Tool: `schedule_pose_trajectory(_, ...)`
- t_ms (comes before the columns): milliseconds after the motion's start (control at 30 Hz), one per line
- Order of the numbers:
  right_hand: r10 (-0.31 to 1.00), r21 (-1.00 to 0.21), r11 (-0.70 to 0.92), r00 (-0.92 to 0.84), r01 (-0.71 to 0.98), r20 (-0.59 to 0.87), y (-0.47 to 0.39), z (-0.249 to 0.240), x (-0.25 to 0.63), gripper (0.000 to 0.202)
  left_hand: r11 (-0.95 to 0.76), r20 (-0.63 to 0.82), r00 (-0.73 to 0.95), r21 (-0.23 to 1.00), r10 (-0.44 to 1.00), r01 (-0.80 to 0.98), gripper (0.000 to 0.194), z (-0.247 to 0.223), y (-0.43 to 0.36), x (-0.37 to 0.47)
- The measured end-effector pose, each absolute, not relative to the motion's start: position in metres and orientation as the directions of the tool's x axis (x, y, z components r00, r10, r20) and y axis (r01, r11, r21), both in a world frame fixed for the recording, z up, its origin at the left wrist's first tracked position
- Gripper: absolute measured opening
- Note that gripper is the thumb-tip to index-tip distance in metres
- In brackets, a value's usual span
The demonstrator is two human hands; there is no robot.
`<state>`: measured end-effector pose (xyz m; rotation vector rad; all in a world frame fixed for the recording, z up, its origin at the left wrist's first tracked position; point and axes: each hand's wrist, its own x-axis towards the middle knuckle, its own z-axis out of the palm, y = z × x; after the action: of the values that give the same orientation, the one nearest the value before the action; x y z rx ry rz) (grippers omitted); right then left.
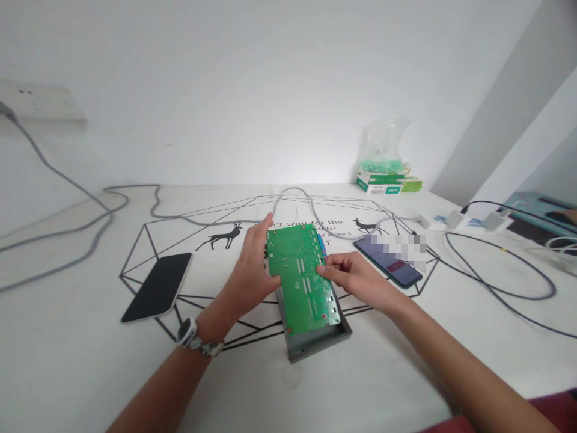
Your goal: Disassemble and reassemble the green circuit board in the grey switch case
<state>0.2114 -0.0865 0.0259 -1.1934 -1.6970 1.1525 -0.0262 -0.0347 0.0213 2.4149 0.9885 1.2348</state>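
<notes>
A green circuit board (293, 294), its solder side facing up, sits above a shallow grey metal case (311, 344) whose near end shows beyond the board. My left hand (252, 261) grips the board's left edge, thumb on top and fingers along the far left side. On the right edge, my right hand (349, 270) pinches the board with its thumb on the upper face and fingers curled below. Blue parts peek out under the right edge near the far end. Whether the board rests on the case cannot be made out.
A dark-screened phone (160, 285) lies to the left, and a lit phone (392, 261) to the right. Grey cable (180, 218) crosses the back. A white power strip (464, 221) with black cable is at right. Green-white boxes (381, 180) stand by the wall.
</notes>
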Motion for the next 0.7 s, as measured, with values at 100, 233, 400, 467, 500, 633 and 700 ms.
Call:
schedule_pose_trajectory(100, 0.95, -0.987, 0.053, -0.312, 0.152, 0.003, -0.088, 0.028, 0.211, 0.044, -0.6, 0.499, 0.335, 0.699, 0.799, 0.389, 0.11, 0.024, -0.036, -0.026)
schedule_pose_trajectory(233, 0.962, -0.998, -0.011, -0.271, 0.056, -0.026, -0.09, 0.03, 0.208, 0.043, -0.327, 0.235, 0.418, 0.931, 0.878, 0.162, 0.097, 0.035, -0.043, -0.023)
schedule_pose_trajectory(400, 0.969, -0.999, -0.039, -0.246, -0.012, -0.035, -0.091, 0.032, 0.206, 0.041, -0.179, 0.16, 0.53, 0.984, 0.832, -0.017, 0.06, 0.043, -0.046, -0.024)
schedule_pose_trajectory(467, 0.97, -0.999, -0.041, -0.24, -0.018, -0.036, -0.091, 0.034, 0.205, 0.041, -0.172, 0.171, 0.545, 0.984, 0.821, -0.049, 0.058, 0.042, -0.043, -0.027)
schedule_pose_trajectory(500, 0.97, -0.999, -0.04, -0.242, -0.017, -0.035, -0.091, 0.034, 0.205, 0.041, -0.162, 0.171, 0.555, 0.985, 0.814, -0.065, 0.059, 0.041, -0.042, -0.029)
schedule_pose_trajectory(633, 0.97, -0.999, -0.04, -0.238, 0.006, -0.04, -0.092, 0.036, 0.204, 0.041, -0.08, 0.16, 0.578, 0.983, 0.8, -0.163, 0.061, 0.039, -0.039, -0.032)
schedule_pose_trajectory(700, 0.972, -0.999, -0.042, -0.232, 0.015, -0.045, -0.093, 0.036, 0.204, 0.041, -0.04, 0.15, 0.567, 0.979, 0.81, -0.201, 0.055, 0.041, -0.041, -0.031)
